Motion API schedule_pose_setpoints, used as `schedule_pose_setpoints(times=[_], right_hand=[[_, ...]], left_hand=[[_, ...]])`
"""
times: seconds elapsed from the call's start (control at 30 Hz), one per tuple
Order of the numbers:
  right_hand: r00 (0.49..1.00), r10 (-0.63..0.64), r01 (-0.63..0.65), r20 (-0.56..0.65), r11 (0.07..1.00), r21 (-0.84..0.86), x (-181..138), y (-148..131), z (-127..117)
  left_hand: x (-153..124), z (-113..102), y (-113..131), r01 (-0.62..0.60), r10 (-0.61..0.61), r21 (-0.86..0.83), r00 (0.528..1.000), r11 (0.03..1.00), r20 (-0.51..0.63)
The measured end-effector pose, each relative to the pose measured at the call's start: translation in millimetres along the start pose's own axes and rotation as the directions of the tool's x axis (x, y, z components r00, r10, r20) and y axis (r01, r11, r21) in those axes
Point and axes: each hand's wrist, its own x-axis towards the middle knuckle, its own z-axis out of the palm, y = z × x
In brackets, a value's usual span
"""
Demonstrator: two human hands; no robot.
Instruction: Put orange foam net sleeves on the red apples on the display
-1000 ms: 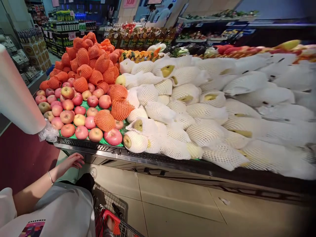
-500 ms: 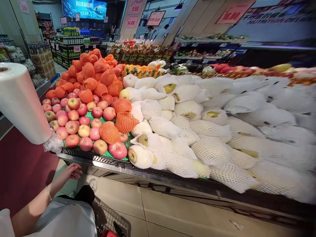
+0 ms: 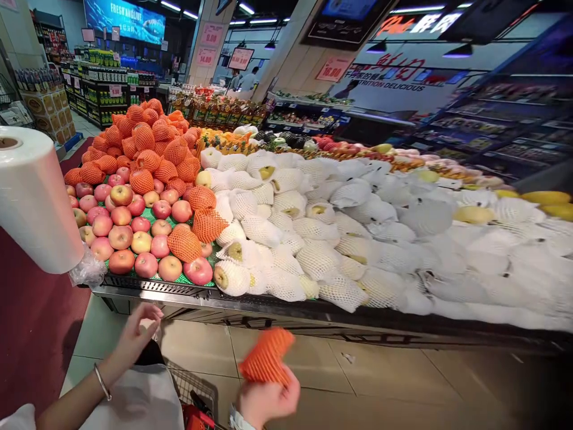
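Note:
In the lower middle of the head view, my right hand (image 3: 271, 397) grips an orange foam fruit net (image 3: 267, 357). Whether an apple sits inside the net cannot be made out. My left hand (image 3: 139, 331) hovers in front of the display's metal edge, empty, its fingers loosely bent and apart. Beyond it are bare red apples (image 3: 120, 236) on green matting. More apples in orange foam nets (image 3: 150, 143) are heaped behind them. To the right lie many pears in white foam nets (image 3: 317, 257).
A big roll of clear plastic bags (image 3: 38, 203) stands at the left, near the apples. Below my hands, a shopping basket or cart with red parts (image 3: 194, 415) shows on the tiled floor (image 3: 308, 364). Mangoes (image 3: 546, 200) and bottled goods (image 3: 224, 110) are farther off.
My right hand has come into view from below with the orange foam net in it. My left hand has moved slightly right and down. The view has turned right.

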Motion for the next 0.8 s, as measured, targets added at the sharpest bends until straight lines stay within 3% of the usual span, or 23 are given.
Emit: schedule_pose_setpoints(times=[0.07,0.17,0.23,0.3,0.43,0.57,0.67,0.73,0.8], right_hand=[[1.0,0.016,-0.015,-0.004,0.999,0.038,-19,-3,22],[0.969,0.055,-0.094,0.243,0.984,0.152,-51,-19,58],[0.926,0.057,-0.162,0.372,0.953,0.256,-64,-33,76],[0.904,0.055,-0.2,0.424,0.931,0.306,-66,-44,87],[0.873,0.035,-0.189,0.486,0.943,0.272,-52,-56,95],[0.911,0.015,-0.085,0.412,0.985,0.152,-33,-53,95],[0.908,0.112,-0.152,0.404,0.986,0.068,-17,-45,94],[0.814,0.225,-0.266,0.536,0.964,0.0,-12,-41,94],[0.606,0.313,-0.387,0.732,0.919,-0.073,-17,-39,95]], left_hand=[[-3,11,8,-0.202,0.187,0.118,0.974,0.972,0.123],[4,20,20,-0.481,0.42,0.202,0.863,0.853,0.28],[14,21,26,-0.579,0.506,0.236,0.807,0.781,0.304],[22,21,30,-0.602,0.528,0.275,0.795,0.75,0.299],[31,18,30,-0.572,0.516,0.4,0.819,0.716,0.25],[40,7,30,-0.492,0.529,0.518,0.844,0.7,0.086],[46,-3,32,-0.462,0.561,0.561,0.828,0.687,-0.004],[48,-6,30,-0.488,0.608,0.59,0.794,0.643,-0.007],[49,-4,24,-0.533,0.657,0.605,0.754,0.591,0.022]])
